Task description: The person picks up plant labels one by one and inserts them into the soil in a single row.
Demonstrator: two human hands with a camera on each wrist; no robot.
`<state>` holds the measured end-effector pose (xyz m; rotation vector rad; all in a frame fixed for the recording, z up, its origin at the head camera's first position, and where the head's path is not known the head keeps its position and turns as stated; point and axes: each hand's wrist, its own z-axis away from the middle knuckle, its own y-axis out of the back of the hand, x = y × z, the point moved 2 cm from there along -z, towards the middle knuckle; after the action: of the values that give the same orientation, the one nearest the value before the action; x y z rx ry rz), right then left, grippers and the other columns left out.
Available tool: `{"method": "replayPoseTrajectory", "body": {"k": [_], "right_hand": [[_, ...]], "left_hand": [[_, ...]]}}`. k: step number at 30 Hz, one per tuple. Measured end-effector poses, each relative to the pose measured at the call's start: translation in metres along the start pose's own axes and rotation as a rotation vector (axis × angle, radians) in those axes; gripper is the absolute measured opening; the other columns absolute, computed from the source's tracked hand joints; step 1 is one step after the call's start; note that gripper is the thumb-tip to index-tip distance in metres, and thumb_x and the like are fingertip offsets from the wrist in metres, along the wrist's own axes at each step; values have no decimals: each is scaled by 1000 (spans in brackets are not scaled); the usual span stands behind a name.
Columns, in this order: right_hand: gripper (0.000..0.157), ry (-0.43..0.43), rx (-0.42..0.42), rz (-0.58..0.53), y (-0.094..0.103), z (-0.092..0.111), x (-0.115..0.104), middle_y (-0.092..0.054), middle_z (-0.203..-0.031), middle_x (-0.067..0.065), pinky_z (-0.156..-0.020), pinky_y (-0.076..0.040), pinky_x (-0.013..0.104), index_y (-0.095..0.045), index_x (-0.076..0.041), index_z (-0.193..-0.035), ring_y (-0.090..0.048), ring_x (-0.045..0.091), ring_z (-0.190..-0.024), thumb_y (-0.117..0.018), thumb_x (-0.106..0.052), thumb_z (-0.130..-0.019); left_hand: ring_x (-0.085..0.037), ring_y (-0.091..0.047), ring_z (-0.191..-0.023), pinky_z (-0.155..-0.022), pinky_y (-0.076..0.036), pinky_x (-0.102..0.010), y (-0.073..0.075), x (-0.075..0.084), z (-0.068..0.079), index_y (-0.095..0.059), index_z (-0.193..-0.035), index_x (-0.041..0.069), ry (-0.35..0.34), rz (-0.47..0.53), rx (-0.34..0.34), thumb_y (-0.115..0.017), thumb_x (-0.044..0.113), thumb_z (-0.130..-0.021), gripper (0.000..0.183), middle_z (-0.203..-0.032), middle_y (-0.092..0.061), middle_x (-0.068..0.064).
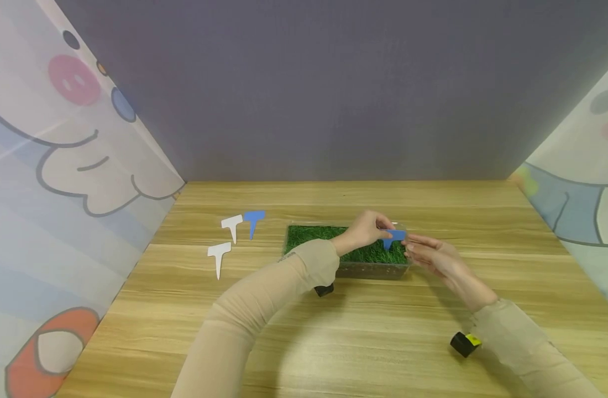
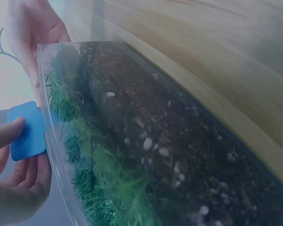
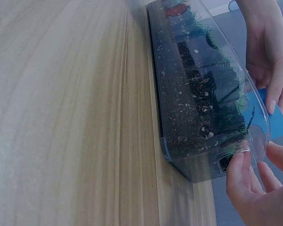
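My left hand (image 1: 366,228) pinches a blue T-shaped plant label (image 1: 394,236) between thumb and fingers, over the right end of a clear planter box (image 1: 373,271). The label's stem points down toward the green grass (image 2: 108,183) in the box. In the left wrist view, the thumb lies across the face of the label's head. At the box's right end, my right hand (image 1: 445,262) has its fingertips against the clear end wall, close to the rim, with the fingers extended. Dark soil (image 3: 193,99) with white pebbles shows through the side wall.
On the table's left lie two white T-shaped labels (image 1: 231,224) (image 1: 218,255) and another blue label (image 1: 254,219). Black camera pieces (image 1: 324,290) (image 1: 464,344) sit by the sleeves. A grey panel (image 1: 344,99) stands behind the wooden table (image 1: 373,342), with cartoon-printed walls (image 1: 50,221) at the sides.
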<state>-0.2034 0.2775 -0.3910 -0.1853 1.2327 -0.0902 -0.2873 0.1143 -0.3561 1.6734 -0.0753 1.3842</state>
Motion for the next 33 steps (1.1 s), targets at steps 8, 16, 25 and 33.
{"method": "replayPoseTrajectory", "body": {"k": [8, 16, 25, 33], "right_hand": [[27, -14, -1, -30, 0, -2, 0, -65, -96, -9, -83, -47, 23, -56, -17, -112, -61, 8, -89, -59, -13, -85], [19, -24, -1, -67, -1, 0, -1, -65, -95, -8, -81, -47, 22, -61, -23, -100, -62, 9, -88, -59, -11, -85], [25, -14, -8, -45, -1, -1, 1, -65, -95, -10, -82, -47, 22, -58, -20, -108, -61, 8, -88, -58, -10, -85], [55, -14, -10, 3, -1, -2, 1, -64, -97, -12, -85, -45, 22, -33, -2, -133, -60, 7, -91, -59, -13, -85]], "left_hand": [[-13, -57, -89, -70, -46, -17, 6, -3, 1, -61, -111, 7, -57, -114, -77, -62, 14, -83, 28, -106, -61, -5], [-17, -51, -105, -82, -45, -24, 21, -6, 12, -54, -120, 10, -18, -171, -117, -57, 23, -87, 36, -119, -53, -6], [-18, -47, -110, -87, -43, -27, 37, -10, 28, -51, -123, 10, -82, -323, -88, -55, 26, -88, 38, -125, -46, -4], [-23, -45, -113, -90, -42, -32, 56, -18, 48, -50, -123, 13, -87, -344, -82, -55, 25, -88, 38, -129, -43, -5]]}}
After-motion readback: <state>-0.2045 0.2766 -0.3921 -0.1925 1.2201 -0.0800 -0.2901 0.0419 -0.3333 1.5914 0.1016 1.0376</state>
